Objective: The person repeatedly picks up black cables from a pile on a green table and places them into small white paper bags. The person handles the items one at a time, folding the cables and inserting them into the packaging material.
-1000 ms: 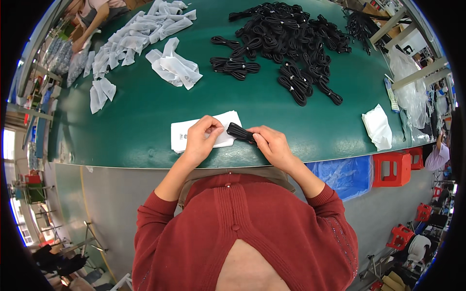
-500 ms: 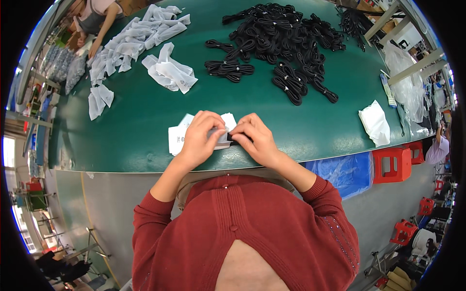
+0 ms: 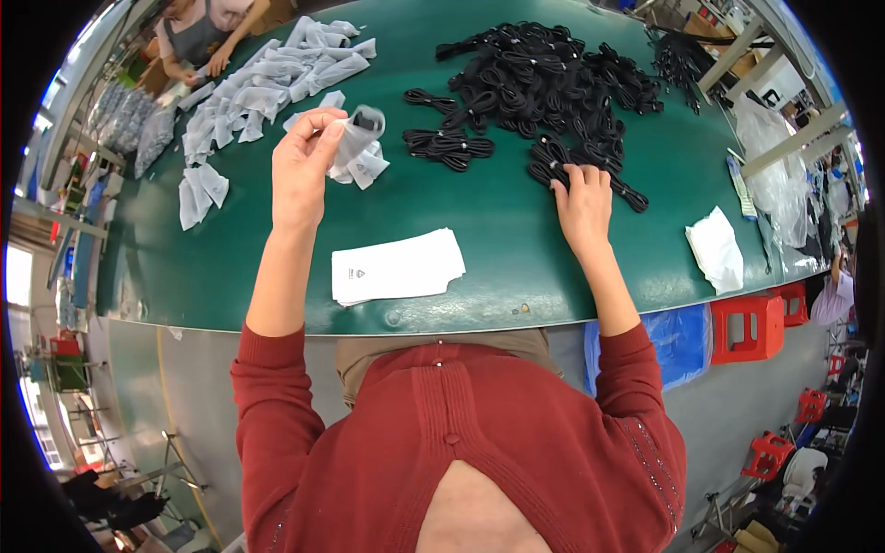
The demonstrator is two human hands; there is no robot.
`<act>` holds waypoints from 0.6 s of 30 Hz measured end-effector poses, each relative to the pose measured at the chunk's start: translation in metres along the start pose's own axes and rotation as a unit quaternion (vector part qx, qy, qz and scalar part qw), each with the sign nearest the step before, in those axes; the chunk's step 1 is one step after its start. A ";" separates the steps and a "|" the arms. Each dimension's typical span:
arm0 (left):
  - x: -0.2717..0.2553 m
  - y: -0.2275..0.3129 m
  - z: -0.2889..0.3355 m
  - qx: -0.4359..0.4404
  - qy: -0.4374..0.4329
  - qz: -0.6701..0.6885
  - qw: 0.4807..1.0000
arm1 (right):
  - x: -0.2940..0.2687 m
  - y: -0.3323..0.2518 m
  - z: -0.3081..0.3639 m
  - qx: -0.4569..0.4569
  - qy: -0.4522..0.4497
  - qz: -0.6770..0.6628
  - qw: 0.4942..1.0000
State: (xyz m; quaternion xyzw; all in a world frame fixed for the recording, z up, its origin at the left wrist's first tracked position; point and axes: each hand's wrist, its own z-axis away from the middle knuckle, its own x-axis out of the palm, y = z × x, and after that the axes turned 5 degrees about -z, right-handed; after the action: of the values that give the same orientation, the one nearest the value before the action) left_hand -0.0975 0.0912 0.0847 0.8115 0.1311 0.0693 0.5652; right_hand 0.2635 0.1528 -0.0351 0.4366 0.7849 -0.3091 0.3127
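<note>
Raised over the left part of the table, my left hand (image 3: 300,175) pinches a translucent white plastic bag (image 3: 348,146). A dark coil shows at the bag's open end. My right hand (image 3: 587,210) has its thumb and fingers around the near end of a coiled black cable (image 3: 548,158) at the front of a large heap of black cables (image 3: 525,83); part of the coil is hidden under the hand. Between my arms lies a stack of flat white bags (image 3: 401,267) near the table edge.
Filled white bags (image 3: 249,97) spread across the far left of the green table (image 3: 498,235). A folded white bag (image 3: 715,249) lies at the right edge. Beyond the front edge are a blue-lined bin (image 3: 664,346) and a red stool (image 3: 747,329). Another person (image 3: 198,41) works at the far left.
Both hands have left the bag stack by the table edge. My left hand has moved up and left with the bag; my right hand has reached forward and right to the cables.
</note>
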 end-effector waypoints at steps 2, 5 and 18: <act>-0.004 -0.001 -0.003 -0.007 0.014 0.010 1.000 | -0.002 0.001 0.001 -0.010 -0.019 0.000 1.000; -0.021 -0.008 -0.012 -0.039 -0.001 0.015 0.999 | -0.002 0.004 0.008 -0.002 -0.041 -0.013 0.999; 0.000 -0.037 0.058 0.075 -0.143 -0.241 0.957 | -0.029 -0.039 0.032 0.173 -0.023 -0.320 0.931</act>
State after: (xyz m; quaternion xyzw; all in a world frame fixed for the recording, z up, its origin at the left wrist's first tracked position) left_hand -0.0874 0.0507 0.0294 0.7976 0.2452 -0.1957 0.5152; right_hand 0.2481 0.0979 -0.0243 0.2026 0.8100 -0.5336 0.1348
